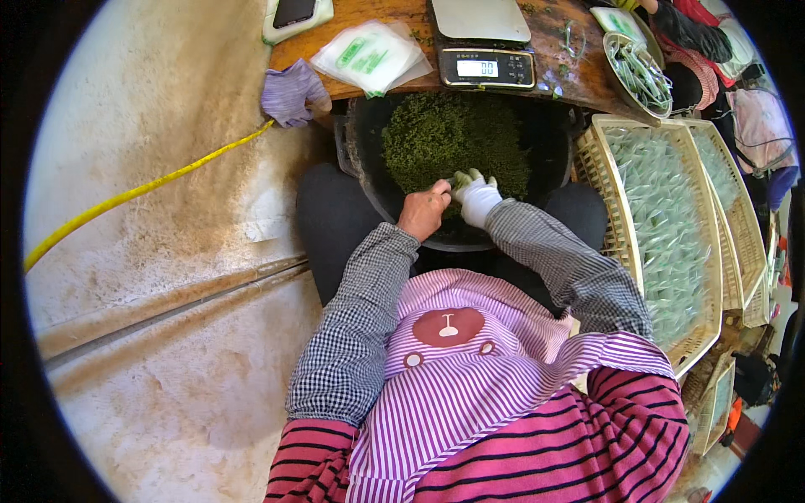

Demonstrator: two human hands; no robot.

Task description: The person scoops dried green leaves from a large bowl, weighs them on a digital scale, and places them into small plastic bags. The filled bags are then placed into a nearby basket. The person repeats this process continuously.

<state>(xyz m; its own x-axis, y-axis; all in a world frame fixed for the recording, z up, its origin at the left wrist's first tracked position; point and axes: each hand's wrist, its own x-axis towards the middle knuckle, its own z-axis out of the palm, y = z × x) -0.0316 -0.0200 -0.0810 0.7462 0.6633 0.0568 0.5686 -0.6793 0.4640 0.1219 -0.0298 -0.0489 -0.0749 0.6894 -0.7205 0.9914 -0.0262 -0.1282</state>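
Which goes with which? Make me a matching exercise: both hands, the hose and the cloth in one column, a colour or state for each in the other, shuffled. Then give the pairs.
1. right hand
2. left hand
3. hose
4. cloth

A. bare
B. yellow
C. in a white glove
D. purple

Pairs: 1-C, 2-A, 3-B, 4-D.

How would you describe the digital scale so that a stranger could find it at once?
Start at the big round black basin of green dried leaves in front of the person. On the brown wooden table just beyond it sits the grey digital kitchen scale, the only thing there with a flat metal platform and a lit display.
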